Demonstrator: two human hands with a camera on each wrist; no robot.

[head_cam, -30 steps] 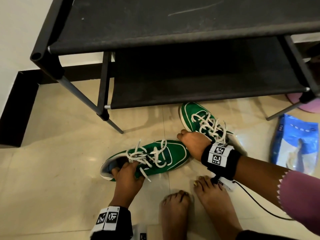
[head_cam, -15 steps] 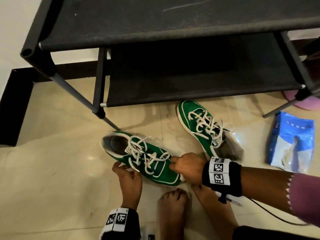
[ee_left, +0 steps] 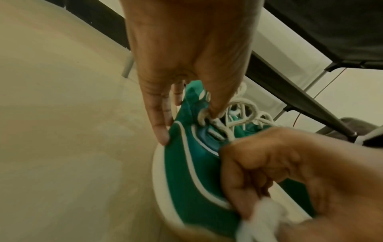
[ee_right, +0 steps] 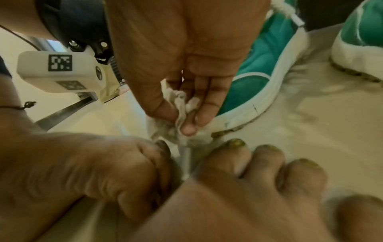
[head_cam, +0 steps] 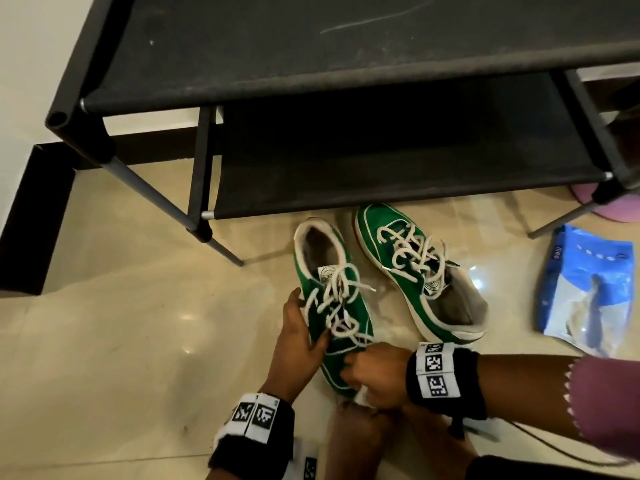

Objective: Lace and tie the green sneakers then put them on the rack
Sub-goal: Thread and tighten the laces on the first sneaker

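The near green sneaker (head_cam: 332,317) lies on the floor (head_cam: 121,323) before the black rack (head_cam: 346,81). It has turned since a second ago; its toe now points at the person. The left hand (head_cam: 298,344) grips its side. The right hand (head_cam: 375,374) pinches a white cloth (ee_right: 180,104) at its toe. The second sneaker (head_cam: 415,271) lies just beside.

Second sneaker (head_cam: 419,271) and blue packet (head_cam: 588,289) crowd the right; left floor (head_cam: 121,341) lies bare.

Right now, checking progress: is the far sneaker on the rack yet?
No. The far sneaker lies on the floor.
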